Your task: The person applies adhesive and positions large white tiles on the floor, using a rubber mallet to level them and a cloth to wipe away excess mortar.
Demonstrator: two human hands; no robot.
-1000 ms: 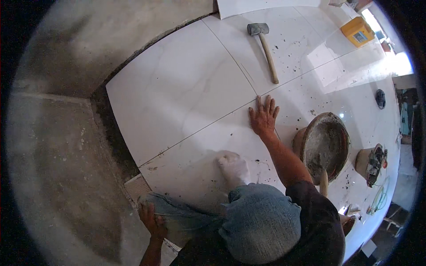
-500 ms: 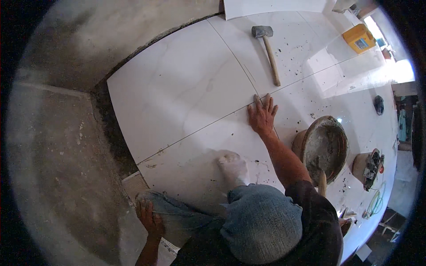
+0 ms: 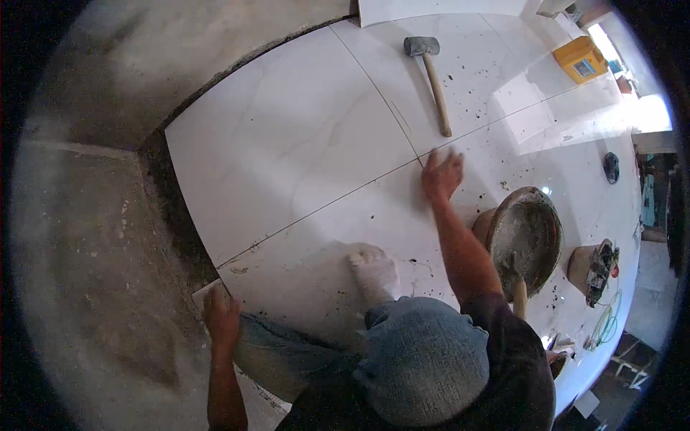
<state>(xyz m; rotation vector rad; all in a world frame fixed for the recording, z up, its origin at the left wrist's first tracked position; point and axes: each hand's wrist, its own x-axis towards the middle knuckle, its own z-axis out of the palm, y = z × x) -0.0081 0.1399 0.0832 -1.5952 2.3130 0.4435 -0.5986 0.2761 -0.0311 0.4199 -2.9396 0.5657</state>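
Note:
My left hand (image 3: 221,321) is at the left, beside my bent knee. Its fingers are apart and reach over the end of a small pale tile piece (image 3: 207,289) at the floor's edge; whether they touch it I cannot tell. My right hand (image 3: 443,174) holds nothing, its fingers loosely bent and slightly blurred, close over the joint where large white marbled tiles (image 3: 287,144) meet. Beyond it lies a rubber mallet (image 3: 435,86) with a dark head and wooden handle.
A round bucket (image 3: 528,233) of grey mortar, with a wooden-handled tool in it, stands right of my right arm. Farther right are a smaller bucket (image 3: 586,269) and green cord (image 3: 607,327). A yellow jerrycan (image 3: 581,59) sits far right. Bare concrete (image 3: 93,266) borders the tiles at left.
My left hand has moved from my knee forward and left to the small tile piece. My right hand has lifted from lying flat over the joint and shifted slightly right, its fingers bending.

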